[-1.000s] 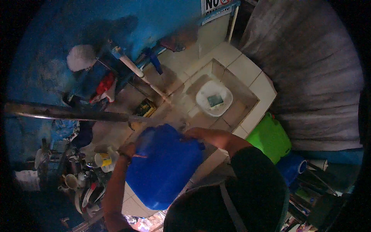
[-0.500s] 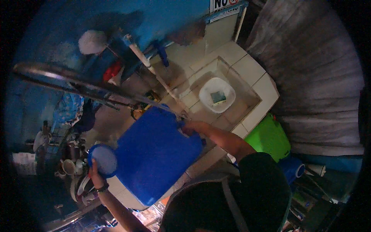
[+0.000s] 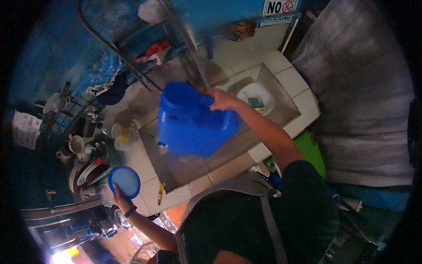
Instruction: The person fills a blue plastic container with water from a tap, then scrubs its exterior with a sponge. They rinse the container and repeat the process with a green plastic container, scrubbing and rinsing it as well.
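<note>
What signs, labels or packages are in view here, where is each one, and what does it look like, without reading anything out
Wall sign: top edge, on the wall above the tiled sink; white rectangle, dark lettering, a red circle symbol.
Paper sheet: far left, hanging beside the dish rack; pale, with faint print.
Blue jug: centre, held over the sink by the right hand; no label shows on it.

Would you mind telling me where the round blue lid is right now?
In the head view the round blue lid is at lower left, held in the left hand over the tiled counter edge, beside the dish rack and apart from the blue jug.
</note>
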Demonstrator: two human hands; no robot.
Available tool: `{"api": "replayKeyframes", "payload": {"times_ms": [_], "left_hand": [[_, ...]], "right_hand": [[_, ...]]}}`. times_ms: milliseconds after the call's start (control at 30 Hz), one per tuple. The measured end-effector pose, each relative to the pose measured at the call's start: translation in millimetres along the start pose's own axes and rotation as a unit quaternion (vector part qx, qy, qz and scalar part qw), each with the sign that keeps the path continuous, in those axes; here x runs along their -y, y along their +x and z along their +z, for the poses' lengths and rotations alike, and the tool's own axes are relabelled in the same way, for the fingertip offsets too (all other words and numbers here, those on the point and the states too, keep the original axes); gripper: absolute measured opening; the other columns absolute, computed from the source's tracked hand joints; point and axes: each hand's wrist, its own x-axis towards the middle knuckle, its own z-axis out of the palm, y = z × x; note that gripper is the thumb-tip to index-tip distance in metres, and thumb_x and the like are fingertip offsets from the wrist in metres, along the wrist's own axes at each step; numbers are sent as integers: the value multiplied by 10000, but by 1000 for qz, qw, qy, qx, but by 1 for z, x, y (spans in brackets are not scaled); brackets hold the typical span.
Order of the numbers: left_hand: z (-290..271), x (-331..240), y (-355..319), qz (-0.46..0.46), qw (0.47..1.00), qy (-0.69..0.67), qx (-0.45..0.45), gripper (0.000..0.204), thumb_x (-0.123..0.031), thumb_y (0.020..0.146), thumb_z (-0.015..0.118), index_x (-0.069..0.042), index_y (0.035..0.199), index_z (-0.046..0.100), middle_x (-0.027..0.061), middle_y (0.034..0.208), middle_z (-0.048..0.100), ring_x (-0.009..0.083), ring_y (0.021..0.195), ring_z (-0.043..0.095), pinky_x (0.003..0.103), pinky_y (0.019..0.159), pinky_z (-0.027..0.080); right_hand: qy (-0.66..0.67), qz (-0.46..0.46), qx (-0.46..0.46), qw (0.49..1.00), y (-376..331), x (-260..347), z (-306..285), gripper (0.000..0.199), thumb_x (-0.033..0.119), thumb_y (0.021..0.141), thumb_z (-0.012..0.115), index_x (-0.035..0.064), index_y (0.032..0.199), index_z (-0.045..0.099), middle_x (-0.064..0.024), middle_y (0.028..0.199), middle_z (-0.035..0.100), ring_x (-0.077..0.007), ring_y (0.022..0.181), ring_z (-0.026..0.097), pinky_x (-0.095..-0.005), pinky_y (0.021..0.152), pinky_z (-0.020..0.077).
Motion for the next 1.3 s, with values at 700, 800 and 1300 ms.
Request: {"api": "replayKeyframes", "payload": {"times_ms": [700,800,1300], "left_hand": [[122,33,28,52,987,65,141,427,-239,886,528,-7,1230,429,124,1207,479,248,1108,475,385,905,426],[137,28,19,-56,988,-59,128,464,-272,877,541,-20,1246,415,120,1229,461,257,1118,467,402,879,448],[310,71,7,44,946,103,303,638,-420,852,546,-64,1332,324,169,1297,414,320,1124,468,441,847,463]], "right_hand": [[440,237,-281,819,-47,1,196,433,110,817,627,36,1147,356,-116,958,537,-190,714,554,-316,558,486],[388,277,-279,833,-46,5,201,475,188,814,646,36,1162,361,-107,937,545,-192,725,552,-324,546,487],[117,30,48,991,55,51,-10,264,253,808,543,8,830,640,-179,761,629,-290,657,627,-416,623,498]]}}
